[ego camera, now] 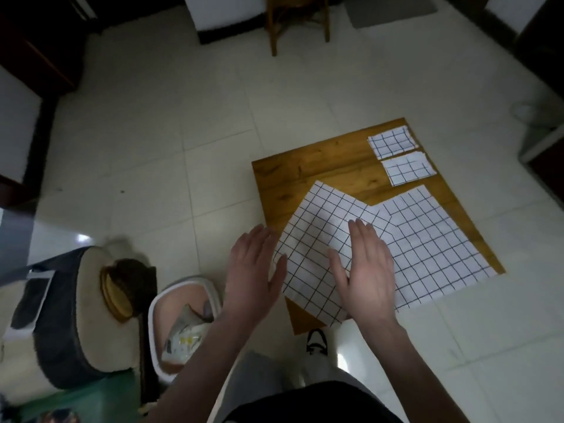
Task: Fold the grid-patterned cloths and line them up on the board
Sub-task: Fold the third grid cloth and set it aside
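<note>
I am looking down on both forearms reaching forward from the bottom of the view toward the wooden board (308,172) lying on the tiled floor (183,117). My left hand (254,274) is hanging flat, palm down, at the board's 9 o'clock edge, fingers straight and close together, the thumb lying over the left edge of the tilted cloth (320,239); I cannot tell whether it is pressing or only hovering. My right hand (364,270) is resting flat on that same cloth, fingers extended and together, thumb spread toward 10 o'clock, gripping nothing.

The tilted cloth is lying turned at an angle across the board's near-left part, its lower corner pointing toward 6 o'clock, and it is overlapping a larger spread cloth (433,248) at its 3 o'clock side, which is hanging past the board's near edge onto the floor. Two small folded cloths are sitting at the board's far-right corner, near 1 o'clock: the far one (392,141) and the near one (409,167), just beside each other along the right edge.

At 8 o'clock, off the board, a pink bin (186,322) holding crumpled wrappers is standing beside a cushioned stool (79,315). A wooden chair (297,19) is standing at 12 o'clock.
</note>
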